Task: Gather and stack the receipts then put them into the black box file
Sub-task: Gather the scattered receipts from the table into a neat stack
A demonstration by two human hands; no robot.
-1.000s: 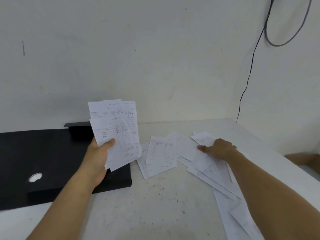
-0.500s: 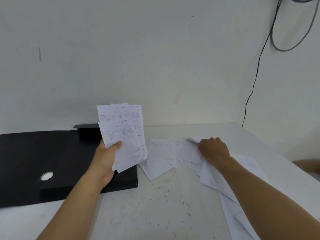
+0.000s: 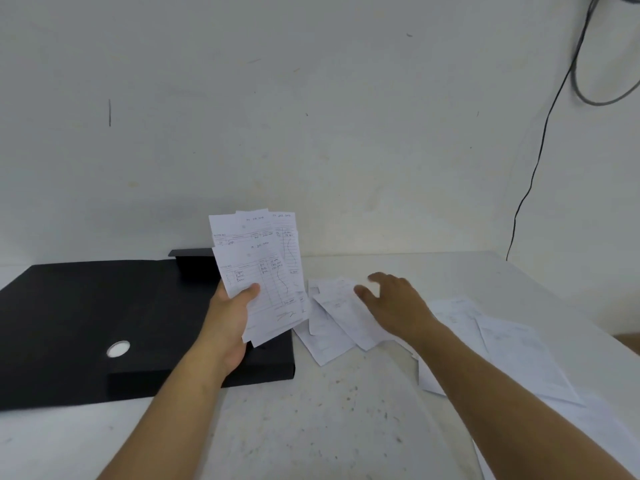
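Well, stack: the left hand (image 3: 230, 317) grips a fanned stack (image 3: 258, 271) of receipts upright over the box file's (image 3: 104, 317) near right corner, thumb across the front sheet, edges uneven.
Right hand: the right hand (image 3: 391, 304) hovers over or just touches the loose receipts (image 3: 337, 318) on the counter (image 3: 311, 427); its fingers (image 3: 362, 292) are spread and relaxed, gripping nothing that I can see.
Other receipts: more sheets (image 3: 502, 348) lie farther right, partly under the right forearm.
Box file: lies flat and closed at the left, so nothing is in it yet.
Risk, stack: held only near its lower edge, the fan could slide apart or shed a sheet when another is pushed in.
Risk, pickup: thin overlapping paper is hard to lift singly; flat fingers may only skid it along, or crease it.
Risk, forearm: the arm sweeping back could drag the right-hand sheets toward the counter's edge.
Risk, filing: with one hand full, opening the file looks awkward.
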